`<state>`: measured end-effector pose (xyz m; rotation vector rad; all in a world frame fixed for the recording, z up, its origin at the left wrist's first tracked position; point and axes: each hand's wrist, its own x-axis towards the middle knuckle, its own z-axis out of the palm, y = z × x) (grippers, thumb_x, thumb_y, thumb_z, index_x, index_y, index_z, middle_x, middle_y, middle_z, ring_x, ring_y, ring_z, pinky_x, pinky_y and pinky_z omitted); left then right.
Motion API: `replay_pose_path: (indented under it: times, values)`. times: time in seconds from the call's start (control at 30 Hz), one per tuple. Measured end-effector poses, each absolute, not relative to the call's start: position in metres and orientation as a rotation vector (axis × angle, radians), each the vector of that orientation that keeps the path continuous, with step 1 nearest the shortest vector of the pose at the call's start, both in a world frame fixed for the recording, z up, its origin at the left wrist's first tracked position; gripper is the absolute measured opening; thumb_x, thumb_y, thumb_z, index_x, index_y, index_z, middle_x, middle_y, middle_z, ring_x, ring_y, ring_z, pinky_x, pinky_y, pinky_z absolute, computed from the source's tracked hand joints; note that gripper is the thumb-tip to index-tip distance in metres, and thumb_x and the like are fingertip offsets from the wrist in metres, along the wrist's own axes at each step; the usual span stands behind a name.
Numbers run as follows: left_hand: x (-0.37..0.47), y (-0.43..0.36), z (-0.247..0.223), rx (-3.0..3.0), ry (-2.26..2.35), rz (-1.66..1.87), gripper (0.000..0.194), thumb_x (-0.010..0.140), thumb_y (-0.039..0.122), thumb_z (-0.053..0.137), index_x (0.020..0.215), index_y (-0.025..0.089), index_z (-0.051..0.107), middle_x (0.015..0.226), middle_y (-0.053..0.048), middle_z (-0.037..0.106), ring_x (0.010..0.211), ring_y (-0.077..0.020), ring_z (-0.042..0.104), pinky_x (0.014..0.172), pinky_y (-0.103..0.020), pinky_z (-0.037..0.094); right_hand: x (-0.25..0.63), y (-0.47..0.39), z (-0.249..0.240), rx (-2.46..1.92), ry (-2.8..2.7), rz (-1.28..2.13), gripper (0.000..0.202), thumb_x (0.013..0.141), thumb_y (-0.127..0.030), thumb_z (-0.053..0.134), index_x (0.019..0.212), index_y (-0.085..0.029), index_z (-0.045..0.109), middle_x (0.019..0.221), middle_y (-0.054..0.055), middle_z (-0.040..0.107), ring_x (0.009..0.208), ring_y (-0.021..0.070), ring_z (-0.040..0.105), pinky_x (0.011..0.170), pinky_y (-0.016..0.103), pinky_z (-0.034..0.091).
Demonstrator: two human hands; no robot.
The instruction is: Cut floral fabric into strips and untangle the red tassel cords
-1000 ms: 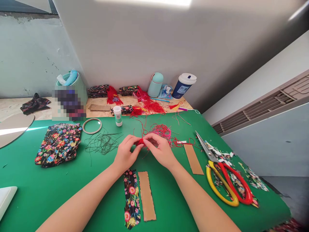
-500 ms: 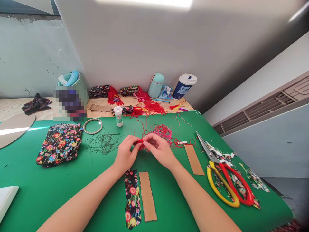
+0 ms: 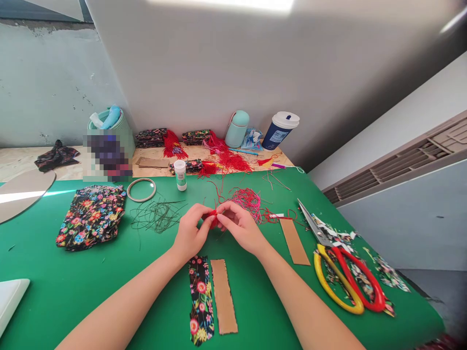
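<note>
A small bundle of red cord (image 3: 214,219) is pinched between my two hands above the green mat. My left hand (image 3: 193,227) grips its left side with thumb and fingers together. From the right, my right hand (image 3: 239,223) closes thumb and fingertips on the same bundle. Loose red ends stick up beyond the fingers, and the hands cover much of the bundle. Just past my right hand lies a tangle of red and pink cord (image 3: 248,201). Below the hands are a floral fabric strip (image 3: 200,301) and a cardboard strip (image 3: 224,296), side by side.
Large scissors (image 3: 328,253) with yellow and red handles lie on the right among fabric scraps. Dark green thread (image 3: 158,216), a tape roll (image 3: 141,189), a glue stick (image 3: 180,176) and folded floral cloth (image 3: 91,216) are at left. A cup (image 3: 279,131) and bottle (image 3: 237,129) stand behind.
The whole view has shifted very slightly. Both hands keep their pinch on the red cord bundle, with hardly any visible movement.
</note>
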<state>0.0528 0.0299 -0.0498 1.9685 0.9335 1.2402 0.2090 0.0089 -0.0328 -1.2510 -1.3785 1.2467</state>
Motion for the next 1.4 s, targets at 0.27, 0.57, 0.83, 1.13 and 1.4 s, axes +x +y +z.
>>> replay_pose_path:
  times: [0.27,0.57,0.83,1.13,1.4]
  values:
    - [0.053,0.030,-0.050,1.946,0.963,1.248,0.008,0.087,0.016,0.051,0.086,0.019,0.059,0.076,-0.001,0.059,0.069,-0.0119,0.055,0.065,-0.025,0.046,0.207,0.009,-0.037,-1.242,-1.347,1.271,0.019,0.083,-0.039,0.056,0.088,-0.021,0.054,0.071,-0.002,0.058,0.066,0.0133,0.059,0.060,0.027,0.049]
    - [0.053,0.030,-0.052,1.896,1.013,1.241,0.007,0.086,0.018,0.054,0.082,0.018,0.060,0.074,0.000,0.061,0.067,-0.0115,0.055,0.063,-0.024,0.045,0.201,0.010,-0.037,-1.254,-1.289,1.294,0.023,0.081,-0.043,0.057,0.087,-0.020,0.052,0.066,-0.003,0.056,0.063,0.0131,0.057,0.057,0.027,0.047]
    - [0.055,0.032,-0.052,1.754,0.991,1.190,0.010,0.084,0.022,0.057,0.075,0.018,0.061,0.070,0.001,0.060,0.065,-0.0114,0.055,0.063,-0.023,0.045,0.198,0.008,-0.042,-1.234,-1.293,1.288,0.021,0.086,-0.043,0.050,0.087,-0.022,0.047,0.067,-0.002,0.056,0.063,0.0135,0.056,0.056,0.027,0.046]
    - [0.058,0.031,-0.051,1.566,0.941,1.109,0.010,0.083,0.023,0.058,0.075,0.017,0.061,0.070,0.000,0.060,0.065,-0.0121,0.057,0.066,-0.025,0.047,0.194,0.007,-0.046,-1.283,-1.345,1.194,0.015,0.090,-0.037,0.041,0.088,-0.023,0.043,0.074,-0.001,0.052,0.063,0.0139,0.053,0.058,0.030,0.046]
    - [0.058,0.033,-0.051,1.443,0.893,1.037,0.012,0.082,0.026,0.059,0.075,0.016,0.061,0.066,0.001,0.061,0.059,-0.0117,0.056,0.060,-0.024,0.046,0.194,0.006,-0.046,-1.291,-1.324,1.182,0.013,0.089,-0.035,0.041,0.087,-0.022,0.044,0.080,0.000,0.051,0.060,0.0113,0.049,0.055,0.028,0.044]
